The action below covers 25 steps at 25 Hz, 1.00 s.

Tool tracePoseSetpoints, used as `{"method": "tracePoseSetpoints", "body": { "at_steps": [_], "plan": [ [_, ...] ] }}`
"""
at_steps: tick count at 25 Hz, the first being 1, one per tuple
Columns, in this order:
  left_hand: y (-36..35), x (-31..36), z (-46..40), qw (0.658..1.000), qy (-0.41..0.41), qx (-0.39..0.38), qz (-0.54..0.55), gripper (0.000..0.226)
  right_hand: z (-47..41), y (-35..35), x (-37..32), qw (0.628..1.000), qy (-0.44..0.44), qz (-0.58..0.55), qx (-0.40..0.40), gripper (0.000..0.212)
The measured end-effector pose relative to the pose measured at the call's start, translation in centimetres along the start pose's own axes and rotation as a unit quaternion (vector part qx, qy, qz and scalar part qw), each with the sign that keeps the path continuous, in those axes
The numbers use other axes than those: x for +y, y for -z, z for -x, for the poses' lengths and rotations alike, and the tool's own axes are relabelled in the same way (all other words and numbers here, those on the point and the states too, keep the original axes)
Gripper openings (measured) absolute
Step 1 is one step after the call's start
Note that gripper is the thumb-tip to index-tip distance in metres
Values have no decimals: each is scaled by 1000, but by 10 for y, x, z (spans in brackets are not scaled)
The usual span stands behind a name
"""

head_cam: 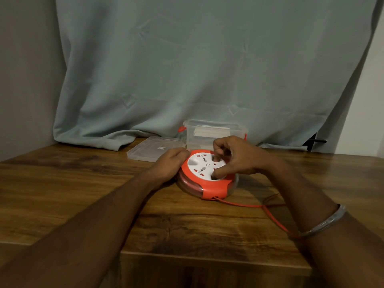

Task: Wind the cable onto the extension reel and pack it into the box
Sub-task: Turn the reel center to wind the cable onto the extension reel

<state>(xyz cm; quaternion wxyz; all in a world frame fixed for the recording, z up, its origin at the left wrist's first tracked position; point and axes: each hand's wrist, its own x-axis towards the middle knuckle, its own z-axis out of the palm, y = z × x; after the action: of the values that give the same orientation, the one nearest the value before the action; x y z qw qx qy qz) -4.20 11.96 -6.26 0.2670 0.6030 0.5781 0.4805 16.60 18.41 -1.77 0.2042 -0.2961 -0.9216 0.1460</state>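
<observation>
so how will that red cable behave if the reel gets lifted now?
Probably floppy: the cable lies slack in a loop on the table, so it would trail and drag. It likely snags little, being thin and smooth-looking. The reel looks stiff; lying flat, it is unlikely to roll.

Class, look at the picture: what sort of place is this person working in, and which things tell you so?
Probably a room at home: a wooden table in a corner, a grey-green cloth hung over the wall, and a clear plastic box.
</observation>
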Motion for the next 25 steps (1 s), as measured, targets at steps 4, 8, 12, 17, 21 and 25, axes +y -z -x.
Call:
{"method": "tracePoseSetpoints", "body": {
  "at_steps": [4,8,12,17,21,25],
  "plan": [
    [0,-1,-1,1000,-1,-4,1,39,-3,-8,-7,998,0,69,8,45],
    [1,-3,-2,1000,-11,2,20,23,-1,-10,-13,994,-5,107,29,49],
    [0,-3,-1,1000,-11,8,18,14,-3,-16,-17,990,11,135,50,53],
    [1,-4,-2,1000,-16,-4,7,30,-7,-19,-17,987,12,146,72,49],
    [3,-5,-3,1000,-18,-4,-24,38,-5,-13,-13,985,-5,139,103,45],
    [4,-7,-5,1000,-20,-1,-15,38,-7,-13,-9,988,-10,88,124,43]
  ]
}}
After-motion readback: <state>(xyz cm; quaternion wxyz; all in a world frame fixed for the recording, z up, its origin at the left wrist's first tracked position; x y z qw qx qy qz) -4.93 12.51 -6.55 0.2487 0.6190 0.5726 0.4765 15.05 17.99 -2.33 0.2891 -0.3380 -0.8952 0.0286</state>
